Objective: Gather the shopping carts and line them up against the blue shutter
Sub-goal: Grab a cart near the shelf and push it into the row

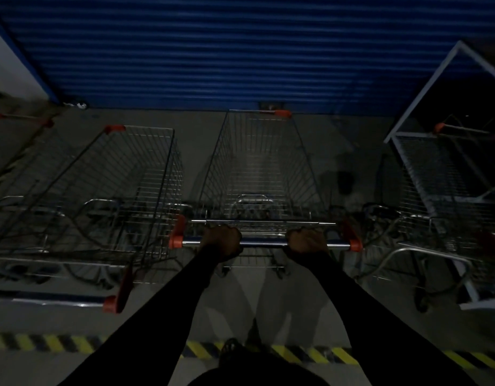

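A wire shopping cart with orange corner caps stands straight ahead of me, its nose close to the blue shutter. My left hand and my right hand are both closed around its blue handle bar. Another wire cart stands to the left, facing the shutter, with its handle nearer to me. A further cart is on the right, partly hidden behind a white frame.
A white metal mesh frame leans at the right, over the right cart. Part of one more cart shows at the far left. A yellow-black hazard stripe crosses the grey floor near my feet. The scene is dim.
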A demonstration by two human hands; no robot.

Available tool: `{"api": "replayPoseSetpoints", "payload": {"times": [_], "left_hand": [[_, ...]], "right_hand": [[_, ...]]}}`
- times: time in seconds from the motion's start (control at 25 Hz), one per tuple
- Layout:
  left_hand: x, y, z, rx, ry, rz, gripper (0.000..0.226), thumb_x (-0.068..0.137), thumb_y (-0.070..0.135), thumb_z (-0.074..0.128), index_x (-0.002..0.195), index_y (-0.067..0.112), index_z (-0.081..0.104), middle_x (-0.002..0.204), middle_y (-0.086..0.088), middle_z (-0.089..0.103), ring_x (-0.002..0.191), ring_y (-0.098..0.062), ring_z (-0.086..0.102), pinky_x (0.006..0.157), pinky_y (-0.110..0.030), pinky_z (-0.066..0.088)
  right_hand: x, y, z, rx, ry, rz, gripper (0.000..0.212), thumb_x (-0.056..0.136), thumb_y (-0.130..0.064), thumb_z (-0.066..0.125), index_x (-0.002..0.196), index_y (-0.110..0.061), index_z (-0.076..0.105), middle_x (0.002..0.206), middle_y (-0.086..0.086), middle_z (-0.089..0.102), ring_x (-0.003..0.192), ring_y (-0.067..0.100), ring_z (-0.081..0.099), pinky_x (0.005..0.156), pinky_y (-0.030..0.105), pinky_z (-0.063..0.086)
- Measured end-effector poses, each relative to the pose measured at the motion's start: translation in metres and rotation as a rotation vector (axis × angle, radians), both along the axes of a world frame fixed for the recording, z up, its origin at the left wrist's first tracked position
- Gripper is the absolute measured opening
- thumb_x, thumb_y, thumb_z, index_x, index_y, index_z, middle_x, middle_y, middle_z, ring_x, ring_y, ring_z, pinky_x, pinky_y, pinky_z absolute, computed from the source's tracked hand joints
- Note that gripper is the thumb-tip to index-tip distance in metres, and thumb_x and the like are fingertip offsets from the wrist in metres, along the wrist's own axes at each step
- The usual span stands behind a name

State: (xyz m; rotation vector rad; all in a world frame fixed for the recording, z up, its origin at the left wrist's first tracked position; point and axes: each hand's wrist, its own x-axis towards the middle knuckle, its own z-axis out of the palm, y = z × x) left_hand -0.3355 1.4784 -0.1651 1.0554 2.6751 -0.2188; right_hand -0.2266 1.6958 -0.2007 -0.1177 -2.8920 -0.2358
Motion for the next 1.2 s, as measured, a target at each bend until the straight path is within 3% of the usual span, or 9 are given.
{"api": "replayPoseSetpoints", "payload": {"times": [0.2, 0.32, 0.4, 0.48, 0.6, 0.8, 1.04, 1.2], "left_hand": [[0.045, -0.004, 0.005, -0.008, 0.036, -0.036, 0.039, 0.085, 0.044, 0.054, 0.109, 0.013, 0.062, 0.113, -0.012, 0.066, 0.107, -0.031, 0.060, 0.087, -0.038, 0.046], [0.068, -0.008, 0.004, 0.002, -0.002, -0.016, 0.039, 0.084, 0.044, 0.054, 0.107, 0.013, 0.063, 0.112, -0.012, 0.066, 0.106, -0.032, 0.060, 0.086, -0.037, 0.047], [0.081, -0.010, 0.004, 0.024, 0.015, -0.023, 0.037, 0.082, 0.043, 0.056, 0.104, 0.014, 0.065, 0.109, -0.011, 0.067, 0.104, -0.031, 0.061, 0.085, -0.036, 0.048], [0.093, -0.013, 0.010, -0.002, 0.041, -0.043, 0.035, 0.075, 0.044, 0.063, 0.093, 0.015, 0.070, 0.096, -0.010, 0.070, 0.093, -0.032, 0.066, 0.078, -0.036, 0.052], [0.105, -0.022, 0.006, -0.070, 0.098, -0.029, 0.036, 0.051, 0.048, 0.078, 0.064, 0.016, 0.069, 0.063, -0.005, 0.067, 0.058, -0.028, 0.066, 0.050, -0.033, 0.052], [0.117, -0.030, -0.001, 0.001, 0.054, -0.015, 0.031, 0.078, 0.047, 0.059, 0.089, 0.019, 0.066, 0.090, -0.005, 0.070, 0.091, -0.028, 0.064, 0.074, -0.033, 0.049], [0.119, -0.033, 0.002, 0.015, 0.006, 0.021, 0.033, 0.076, 0.051, 0.058, 0.092, 0.022, 0.066, 0.093, -0.004, 0.069, 0.092, -0.026, 0.064, 0.076, -0.036, 0.052], [0.121, -0.036, 0.000, 0.022, 0.018, 0.005, 0.031, 0.074, 0.049, 0.057, 0.085, 0.021, 0.065, 0.086, -0.004, 0.069, 0.084, -0.027, 0.065, 0.071, -0.035, 0.051]], "right_hand": [[0.044, -0.007, 0.012, -0.047, -0.058, -0.025, 0.026, 0.051, -0.040, 0.074, 0.056, -0.017, 0.061, 0.050, 0.004, 0.060, 0.046, 0.024, 0.060, 0.050, 0.027, 0.048], [0.070, -0.008, 0.014, -0.061, -0.032, -0.002, 0.026, 0.060, -0.043, 0.057, 0.056, -0.018, 0.059, 0.050, 0.003, 0.057, 0.046, 0.025, 0.058, 0.049, 0.025, 0.044], [0.083, -0.010, 0.016, -0.097, -0.052, -0.010, 0.025, 0.059, -0.043, 0.056, 0.056, -0.018, 0.059, 0.050, 0.003, 0.057, 0.046, 0.025, 0.058, 0.048, 0.025, 0.044], [0.094, -0.015, 0.013, -0.124, -0.042, -0.007, 0.022, 0.061, -0.037, 0.054, 0.055, -0.017, 0.058, 0.050, 0.003, 0.056, 0.045, 0.027, 0.056, 0.047, 0.026, 0.043], [0.107, -0.025, 0.009, -0.159, 0.053, 0.039, 0.014, 0.059, -0.024, 0.062, 0.052, -0.017, 0.052, 0.049, 0.004, 0.052, 0.045, 0.027, 0.052, 0.048, 0.028, 0.040], [0.123, -0.035, 0.009, -0.161, 0.175, 0.058, 0.016, 0.062, -0.018, 0.060, 0.051, -0.018, 0.048, 0.047, 0.004, 0.047, 0.043, 0.026, 0.048, 0.045, 0.029, 0.040], [0.125, -0.038, 0.005, -0.107, 0.215, 0.041, 0.020, 0.071, -0.016, 0.050, 0.052, -0.019, 0.047, 0.048, 0.005, 0.046, 0.044, 0.026, 0.047, 0.045, 0.030, 0.040], [0.126, -0.041, 0.011, -0.090, 0.130, 0.005, 0.016, 0.064, -0.019, 0.056, 0.050, -0.018, 0.047, 0.047, 0.005, 0.047, 0.043, 0.025, 0.047, 0.045, 0.029, 0.039]]}}
